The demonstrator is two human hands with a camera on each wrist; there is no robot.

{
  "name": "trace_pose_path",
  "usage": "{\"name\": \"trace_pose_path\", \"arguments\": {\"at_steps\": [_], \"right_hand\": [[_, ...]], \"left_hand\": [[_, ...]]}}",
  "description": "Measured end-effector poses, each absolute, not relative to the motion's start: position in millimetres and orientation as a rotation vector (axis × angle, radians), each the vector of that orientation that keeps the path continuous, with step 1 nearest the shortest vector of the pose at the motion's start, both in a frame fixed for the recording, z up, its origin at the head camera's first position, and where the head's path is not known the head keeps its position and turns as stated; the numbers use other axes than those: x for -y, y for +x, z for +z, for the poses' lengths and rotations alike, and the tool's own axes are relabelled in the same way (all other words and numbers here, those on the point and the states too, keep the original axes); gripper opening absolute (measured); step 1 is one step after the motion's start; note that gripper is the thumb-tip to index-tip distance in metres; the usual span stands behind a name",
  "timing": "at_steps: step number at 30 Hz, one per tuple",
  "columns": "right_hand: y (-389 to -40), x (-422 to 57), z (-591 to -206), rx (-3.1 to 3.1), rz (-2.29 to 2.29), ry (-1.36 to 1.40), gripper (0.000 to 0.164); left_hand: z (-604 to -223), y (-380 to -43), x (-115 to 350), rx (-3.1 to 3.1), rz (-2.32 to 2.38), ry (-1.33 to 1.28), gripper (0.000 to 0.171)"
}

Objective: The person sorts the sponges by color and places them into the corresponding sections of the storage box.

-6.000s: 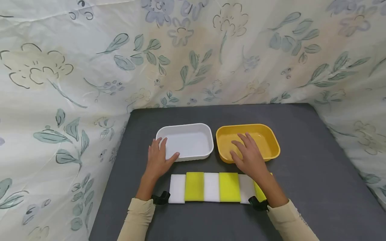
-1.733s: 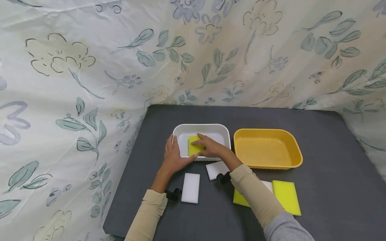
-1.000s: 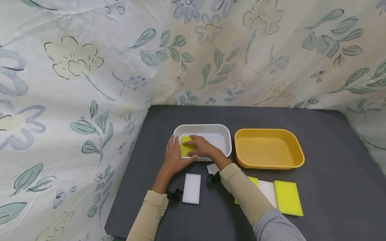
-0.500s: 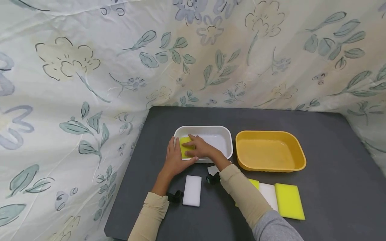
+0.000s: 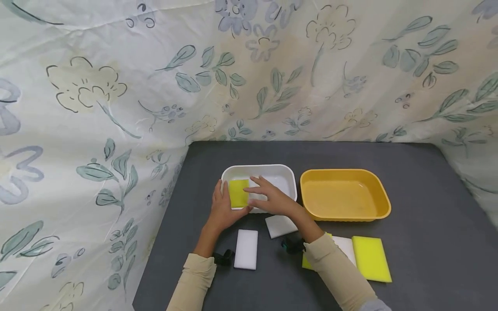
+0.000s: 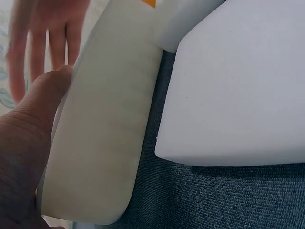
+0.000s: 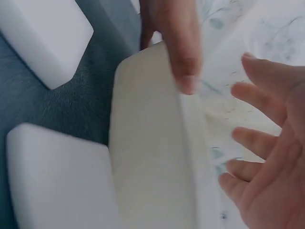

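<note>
One yellow sponge (image 5: 238, 193), head view, lies in the white tray (image 5: 278, 178) toward the far left corner of the counter (image 5: 420, 194); the left grip (image 5: 223, 210) is spread at the rim, the right grip (image 5: 275, 201) spread beside the sponge. Left wrist view: thumb (image 6: 45, 98) on the rim, probably bracing well. Right wrist view: fingers (image 7: 257, 141) apart, pinching nothing; flat nudges should suit.
</note>
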State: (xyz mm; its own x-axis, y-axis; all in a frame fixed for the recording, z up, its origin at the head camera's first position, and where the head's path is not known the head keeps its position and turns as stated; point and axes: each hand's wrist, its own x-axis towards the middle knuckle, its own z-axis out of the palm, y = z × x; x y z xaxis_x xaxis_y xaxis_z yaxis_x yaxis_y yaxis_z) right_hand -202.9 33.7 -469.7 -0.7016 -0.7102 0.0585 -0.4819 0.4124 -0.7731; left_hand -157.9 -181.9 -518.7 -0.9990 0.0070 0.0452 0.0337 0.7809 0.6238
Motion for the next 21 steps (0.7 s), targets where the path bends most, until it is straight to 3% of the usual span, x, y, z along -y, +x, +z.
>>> {"name": "trace_pose_path", "arguments": {"at_steps": [11, 21], "right_hand": [[-131, -104, -439, -2.419, -0.978, -1.143, 0.051], [-84, -172, -430, -2.475, -0.834, -0.730, 0.066]], "left_hand": [[-514, -157, 180, 2.954, -1.029, 0.019, 0.118], [-517, -154, 181, 2.953, -1.050, 0.009, 0.119]]}}
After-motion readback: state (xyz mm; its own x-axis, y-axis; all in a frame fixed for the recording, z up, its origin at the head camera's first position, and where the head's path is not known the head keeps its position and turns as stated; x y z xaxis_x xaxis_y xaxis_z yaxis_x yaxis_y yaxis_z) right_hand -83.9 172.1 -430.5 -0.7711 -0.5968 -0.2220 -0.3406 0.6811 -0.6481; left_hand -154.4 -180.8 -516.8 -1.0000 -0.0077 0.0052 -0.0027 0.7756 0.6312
